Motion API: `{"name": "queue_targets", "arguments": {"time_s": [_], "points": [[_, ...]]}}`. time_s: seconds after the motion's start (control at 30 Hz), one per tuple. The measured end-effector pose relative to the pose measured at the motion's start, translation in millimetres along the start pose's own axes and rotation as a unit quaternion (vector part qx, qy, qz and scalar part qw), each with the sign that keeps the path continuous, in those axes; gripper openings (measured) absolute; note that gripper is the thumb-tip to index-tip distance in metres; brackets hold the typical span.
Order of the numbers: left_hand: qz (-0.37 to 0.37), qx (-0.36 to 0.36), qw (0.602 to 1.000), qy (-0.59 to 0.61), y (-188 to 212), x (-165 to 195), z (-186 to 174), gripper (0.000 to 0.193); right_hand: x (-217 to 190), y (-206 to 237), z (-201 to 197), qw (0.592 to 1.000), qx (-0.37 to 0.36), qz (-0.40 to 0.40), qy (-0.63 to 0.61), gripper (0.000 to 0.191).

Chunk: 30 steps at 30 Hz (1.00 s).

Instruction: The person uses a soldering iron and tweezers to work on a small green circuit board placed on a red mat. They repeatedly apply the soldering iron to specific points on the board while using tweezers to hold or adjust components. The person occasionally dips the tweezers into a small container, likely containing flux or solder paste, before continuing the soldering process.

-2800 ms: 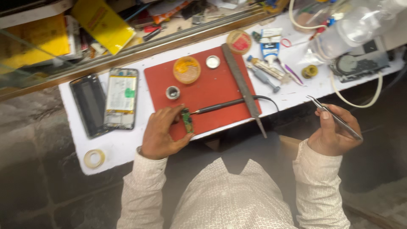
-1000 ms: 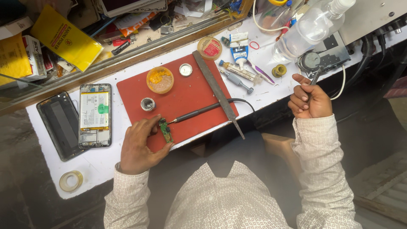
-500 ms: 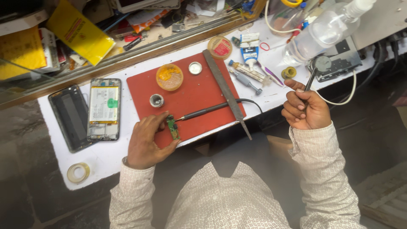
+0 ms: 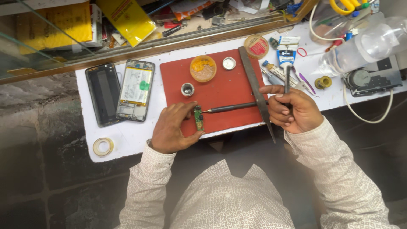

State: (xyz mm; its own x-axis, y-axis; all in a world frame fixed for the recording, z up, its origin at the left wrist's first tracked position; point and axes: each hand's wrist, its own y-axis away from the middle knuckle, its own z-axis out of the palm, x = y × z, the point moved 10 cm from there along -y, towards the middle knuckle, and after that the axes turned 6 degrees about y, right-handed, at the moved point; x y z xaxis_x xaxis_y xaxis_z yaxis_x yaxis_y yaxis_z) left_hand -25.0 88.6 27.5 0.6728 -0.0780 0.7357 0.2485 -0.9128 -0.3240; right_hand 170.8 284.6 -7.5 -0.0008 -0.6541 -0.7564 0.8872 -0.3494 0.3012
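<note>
Just a small green circuit board point(image 4: 198, 118), pinched.

red mat point(image 4: 224, 91) on white bench point(image 4: 127, 135). small green circuit board point(image 4: 198, 118). orange-yellow paste in round tin point(image 4: 203, 68). yellow packets point(image 4: 127, 19) behind glass. white sleeves point(image 4: 339, 169) with fine dotted pattern. black phone screen point(image 4: 104, 93).

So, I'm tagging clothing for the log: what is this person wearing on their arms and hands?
Both arms wear long sleeves of a pale, off-white shirt with a fine, small repeating pattern, ending in cuffs at the wrists. The left hand and right hand are bare: no gloves or rings visible.
</note>
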Motion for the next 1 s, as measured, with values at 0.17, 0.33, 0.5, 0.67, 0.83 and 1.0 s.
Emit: {"name": "queue_targets", "arguments": {"time_s": [0.17,0.33,0.5,0.67,0.83,1.0], "points": [[-0.009,0.001,1.0,0.007,-1.0,-0.9,-1.4,0.074,31.1,-21.4,31.1,0.997,-0.025,0.07,-0.017,0.037],[-0.008,0.006,1.0,0.009,-0.6,-0.9,-2.4,0.074,62.0,-27.5,56.8,0.992,-0.042,0.107,-0.046,0.04],[-0.006,0.004,1.0,0.02,-0.8,-2.4,-3.2,0.074,75.5,-32.4,66.7,0.989,-0.066,0.092,-0.091,0.038],[-0.003,0.006,1.0,0.02,-0.1,-3.1,-3.5,0.074,91.5,-32.4,63.0,0.99,-0.047,0.103,-0.083,0.036],[0.003,0.006,1.0,0.014,-0.1,-2.1,-3.2,0.073,93.1,-30.2,66.0,0.991,-0.052,0.098,-0.075,0.037],[0.0,0.008,1.0,0.005,0.1,-2.8,-2.3,0.075,93.9,-29.2,65.6,0.993,-0.034,0.095,-0.06,0.036]]}}
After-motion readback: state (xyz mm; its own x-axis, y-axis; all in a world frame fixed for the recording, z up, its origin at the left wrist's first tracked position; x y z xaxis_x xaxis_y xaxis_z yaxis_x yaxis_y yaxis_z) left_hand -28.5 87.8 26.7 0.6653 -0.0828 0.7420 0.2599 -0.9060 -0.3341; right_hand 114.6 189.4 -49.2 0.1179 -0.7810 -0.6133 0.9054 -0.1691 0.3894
